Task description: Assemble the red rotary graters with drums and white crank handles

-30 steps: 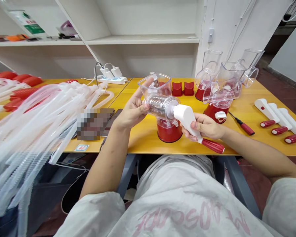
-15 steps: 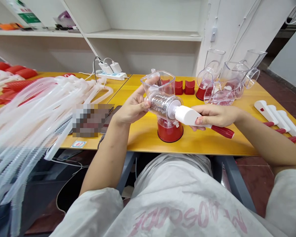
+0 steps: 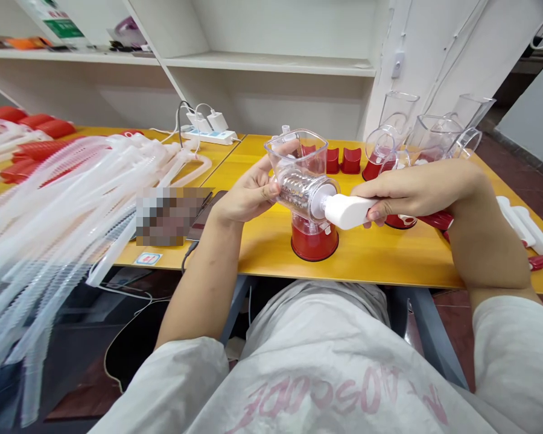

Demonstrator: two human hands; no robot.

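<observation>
A rotary drum grater stands upright before me, with a clear plastic body, a ridged metal drum and a red base on the table. My left hand is closed around the left side of the clear body. My right hand grips the white crank handle, whose inner end meets the drum's white hub. The crank's red knob sticks out below my right hand, near the wrist. Some of my left fingers show through the clear plastic behind the body.
More clear grater bodies stand at the back right. Small red parts sit behind the grater. White crank handles lie at the right edge. Translucent hoses spill over the left side. A power strip lies near the shelf.
My right hand has risen with the crank handle, and its wrist is now bent higher. The crank's red knob has moved up. My left hand keeps its hold on the grater body.
</observation>
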